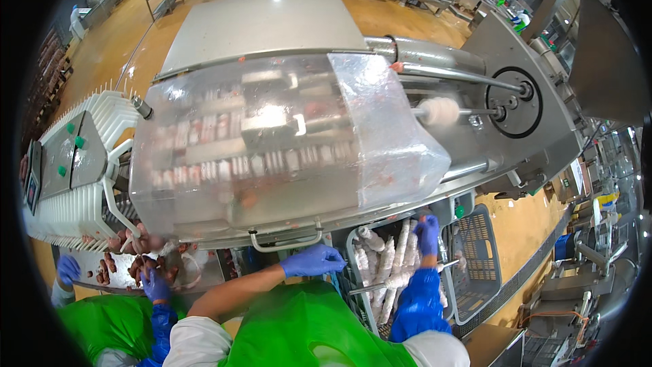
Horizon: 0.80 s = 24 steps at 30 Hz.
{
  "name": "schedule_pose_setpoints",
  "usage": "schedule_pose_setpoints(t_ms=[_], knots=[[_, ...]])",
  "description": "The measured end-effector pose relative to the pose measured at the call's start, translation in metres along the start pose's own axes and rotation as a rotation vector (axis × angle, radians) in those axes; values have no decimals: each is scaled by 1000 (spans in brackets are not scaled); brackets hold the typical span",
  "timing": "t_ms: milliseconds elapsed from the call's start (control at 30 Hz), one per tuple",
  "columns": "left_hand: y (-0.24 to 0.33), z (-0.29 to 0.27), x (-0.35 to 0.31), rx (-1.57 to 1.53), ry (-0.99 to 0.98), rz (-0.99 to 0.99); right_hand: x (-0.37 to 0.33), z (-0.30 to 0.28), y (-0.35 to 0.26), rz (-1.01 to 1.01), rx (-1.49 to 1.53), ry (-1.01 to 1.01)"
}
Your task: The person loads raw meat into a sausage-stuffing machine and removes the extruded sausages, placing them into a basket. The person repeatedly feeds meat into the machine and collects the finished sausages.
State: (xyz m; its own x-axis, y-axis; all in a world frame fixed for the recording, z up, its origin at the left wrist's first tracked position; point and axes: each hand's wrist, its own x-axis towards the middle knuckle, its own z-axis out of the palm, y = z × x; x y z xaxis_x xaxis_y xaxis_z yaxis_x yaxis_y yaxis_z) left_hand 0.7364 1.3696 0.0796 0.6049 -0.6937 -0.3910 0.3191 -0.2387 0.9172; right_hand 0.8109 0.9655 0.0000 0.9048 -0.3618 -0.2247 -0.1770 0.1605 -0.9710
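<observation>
My left hand (314,260), in a purple glove, is closed with its fingers curled, just below the metal handle (288,239) of the machine's clear cover. Whatever it may hold is hidden. In a purple glove and blue sleeve, my right hand (427,234) is over the far right side of a grey crate (358,278). Its fingers are bent together, and I cannot make out what is in them. Several long white pleated casing sticks (386,261) lie in the crate. A metal rod (363,289) with white casing around it lies across the crate, passing by my right forearm.
A steel machine with a clear cover (251,129) stands before me, a white casing (440,111) on its tube. Left are white hanging arms (75,183). A co-worker's gloved hands (155,284) are over brown sausages (107,268). A grey basket (490,265) stands right.
</observation>
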Motion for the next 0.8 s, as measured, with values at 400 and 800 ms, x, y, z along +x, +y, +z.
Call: schedule_pose_setpoints(t_ms=[400,800], knots=[[47,26,16,-1275,-44,-110,-4,111,-224,-354,-366,-188],[-5,-16,-165,-706,381,-243,139,179,-167,-278,-31,-363]])
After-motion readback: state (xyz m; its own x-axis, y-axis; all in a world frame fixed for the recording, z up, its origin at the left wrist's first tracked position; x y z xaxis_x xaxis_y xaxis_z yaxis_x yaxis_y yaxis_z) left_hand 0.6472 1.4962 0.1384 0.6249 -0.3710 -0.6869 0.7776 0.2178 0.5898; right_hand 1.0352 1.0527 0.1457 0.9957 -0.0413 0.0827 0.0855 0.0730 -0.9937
